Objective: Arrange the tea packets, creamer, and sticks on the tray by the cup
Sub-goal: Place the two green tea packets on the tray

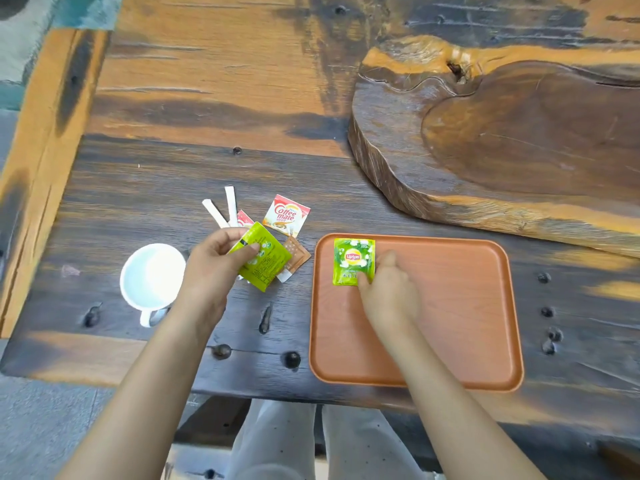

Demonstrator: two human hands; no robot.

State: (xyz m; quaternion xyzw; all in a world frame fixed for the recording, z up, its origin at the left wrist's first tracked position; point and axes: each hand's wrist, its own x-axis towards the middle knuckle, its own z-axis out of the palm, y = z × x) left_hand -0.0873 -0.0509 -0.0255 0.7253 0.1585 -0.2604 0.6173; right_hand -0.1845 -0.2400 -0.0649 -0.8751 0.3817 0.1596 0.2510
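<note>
Tea packet (354, 260) lies at the tray's (485, 306) far left corner, right hand (388, 292) pressing it flat. Left hand (221, 261) pinches a 2nd packet (265, 259) above the table; best laid squarely beside the 1st.

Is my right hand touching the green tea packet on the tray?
Touching. The head view shows the right hand with fingertips pressed on the lower right corner of the green tea packet, flat on the tray.

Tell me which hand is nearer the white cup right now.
Left. The left hand holds a green tea packet just right of the white cup; the right hand is farther right, over the tray.
</note>
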